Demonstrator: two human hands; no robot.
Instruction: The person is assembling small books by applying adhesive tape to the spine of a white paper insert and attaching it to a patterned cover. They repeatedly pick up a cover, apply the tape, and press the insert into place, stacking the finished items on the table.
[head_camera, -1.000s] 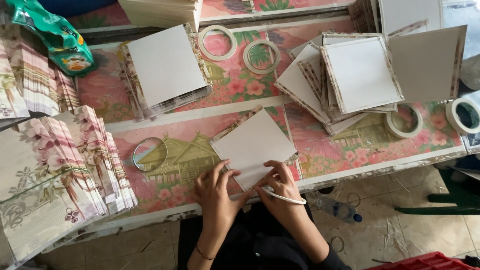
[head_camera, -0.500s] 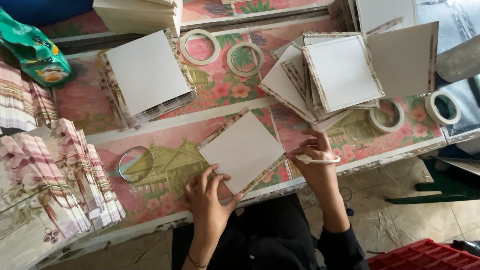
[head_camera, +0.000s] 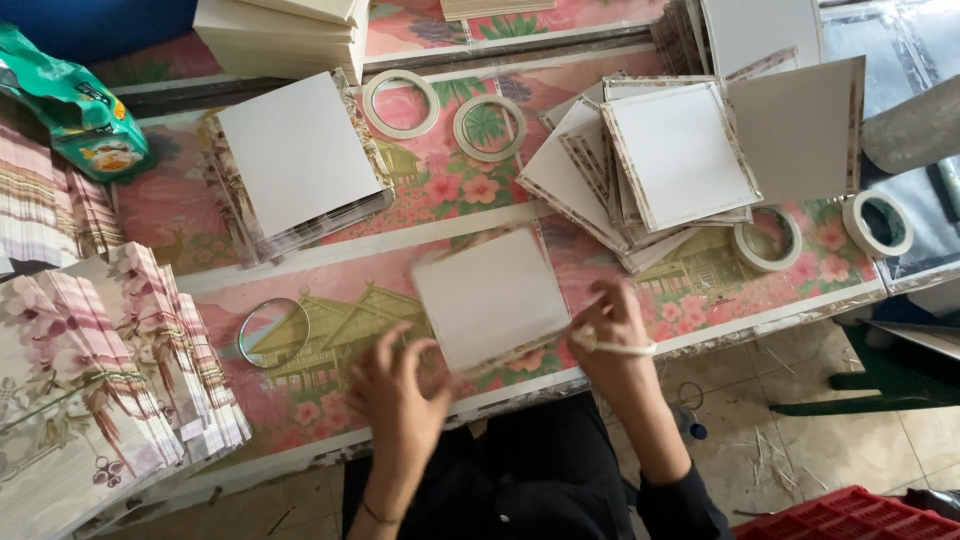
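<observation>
Two hands on one white square at the table's front edge

Two bare hands work a single white square panel (head_camera: 490, 298) that lies face-up on the flowered table covering (head_camera: 330, 330), just ahead of the person's dark clothing. It sits a little askew, with a patterned border showing at its lower edge. Behind it, well apart, a stack of the same squares (head_camera: 300, 160) rests at centre-left, and a looser fan of them (head_camera: 670, 155) spreads at the right. Folded floral sheets (head_camera: 110, 390) pile up at the far left.

Judged from how the panel lies, the work would go best with the panel kept flat and pinned at one corner while the other hand handles the opposite edge; lifting both sides together would likely let it skew.

Next in size, the left hand (head_camera: 400, 385) is motion-blurred, fingers spread fairly wide and curled, their tips near or touching the panel's lower-left corner. Whether they grip it cannot be told.

Smaller, the right hand (head_camera: 612, 330) sits at the panel's right edge, fingers loosely bent and partly open, apparently pressing the border. A thin pale band (head_camera: 615, 347) crosses it near the wrist; whether pinched or merely draped is unclear.

Smallest, several tape rings (head_camera: 400, 103) lie scattered behind, and a clear ring (head_camera: 274, 332) sits left of the left hand.
</observation>
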